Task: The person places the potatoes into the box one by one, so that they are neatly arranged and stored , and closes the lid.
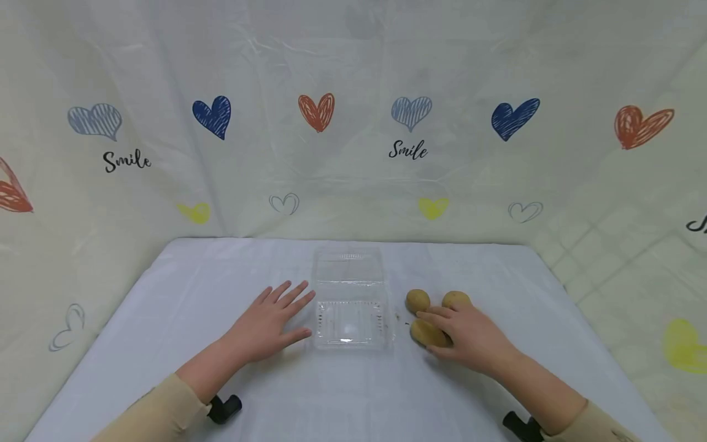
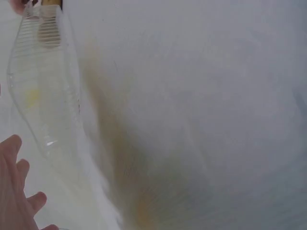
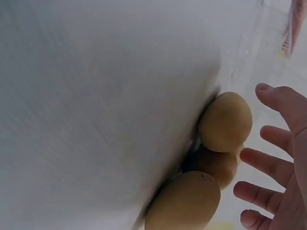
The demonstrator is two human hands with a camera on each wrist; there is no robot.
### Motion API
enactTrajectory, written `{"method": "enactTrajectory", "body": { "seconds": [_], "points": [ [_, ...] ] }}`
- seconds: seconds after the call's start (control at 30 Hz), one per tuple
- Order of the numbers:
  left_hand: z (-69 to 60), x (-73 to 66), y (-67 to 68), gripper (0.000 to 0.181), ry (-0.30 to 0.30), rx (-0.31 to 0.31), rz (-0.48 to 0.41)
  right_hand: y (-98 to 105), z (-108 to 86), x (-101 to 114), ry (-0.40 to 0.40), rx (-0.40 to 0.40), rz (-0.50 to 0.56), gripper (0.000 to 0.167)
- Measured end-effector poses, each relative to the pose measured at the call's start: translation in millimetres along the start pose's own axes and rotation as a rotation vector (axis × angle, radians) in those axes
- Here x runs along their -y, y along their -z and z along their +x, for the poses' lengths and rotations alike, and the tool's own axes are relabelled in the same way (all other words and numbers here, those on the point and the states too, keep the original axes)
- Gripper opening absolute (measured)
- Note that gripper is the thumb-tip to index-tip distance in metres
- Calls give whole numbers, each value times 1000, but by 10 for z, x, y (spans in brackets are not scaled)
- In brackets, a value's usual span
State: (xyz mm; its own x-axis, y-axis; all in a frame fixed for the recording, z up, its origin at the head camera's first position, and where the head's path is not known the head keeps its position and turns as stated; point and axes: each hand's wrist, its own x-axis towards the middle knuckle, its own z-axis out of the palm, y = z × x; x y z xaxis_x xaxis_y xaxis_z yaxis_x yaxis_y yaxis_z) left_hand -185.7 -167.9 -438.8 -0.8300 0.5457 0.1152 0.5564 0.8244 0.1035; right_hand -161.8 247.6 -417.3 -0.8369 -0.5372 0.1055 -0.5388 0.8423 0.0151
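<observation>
A clear plastic clamshell box (image 1: 353,347) lies on the table with its lid (image 1: 349,264) folded back. My left hand (image 1: 270,328) hovers left of the box, fingers spread, holding nothing; in the left wrist view its fingertips show beside the clear wall (image 2: 45,96). To the right of the box lie potatoes: a small round one (image 1: 418,301), one behind the hand (image 1: 455,299) and a longer one in front (image 1: 426,333). Over them is my right hand (image 1: 472,337), its fingers spread and relaxed. The right wrist view shows a potato (image 3: 225,122) close to the thumb, not gripped.
A white cloth covers the table (image 1: 248,399). Behind it hangs a pale sheet (image 1: 353,196) printed with hearts and words. Small dark specks lie between the box and the potatoes.
</observation>
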Motion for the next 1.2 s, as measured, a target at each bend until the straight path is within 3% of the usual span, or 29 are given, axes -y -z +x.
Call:
{"method": "enactTrajectory", "body": {
  "seconds": [0.2,0.83,1.2],
  "points": [
    [43,2,-11,76,-12,45,-33,-28,56,12,6,66,2,57],
    [135,-38,-25,76,-34,155,-34,-141,120,13,128,35,-39,55],
    [136,-34,-29,78,-39,156,-33,-116,120,65,81,42,24,53]
  ]
}}
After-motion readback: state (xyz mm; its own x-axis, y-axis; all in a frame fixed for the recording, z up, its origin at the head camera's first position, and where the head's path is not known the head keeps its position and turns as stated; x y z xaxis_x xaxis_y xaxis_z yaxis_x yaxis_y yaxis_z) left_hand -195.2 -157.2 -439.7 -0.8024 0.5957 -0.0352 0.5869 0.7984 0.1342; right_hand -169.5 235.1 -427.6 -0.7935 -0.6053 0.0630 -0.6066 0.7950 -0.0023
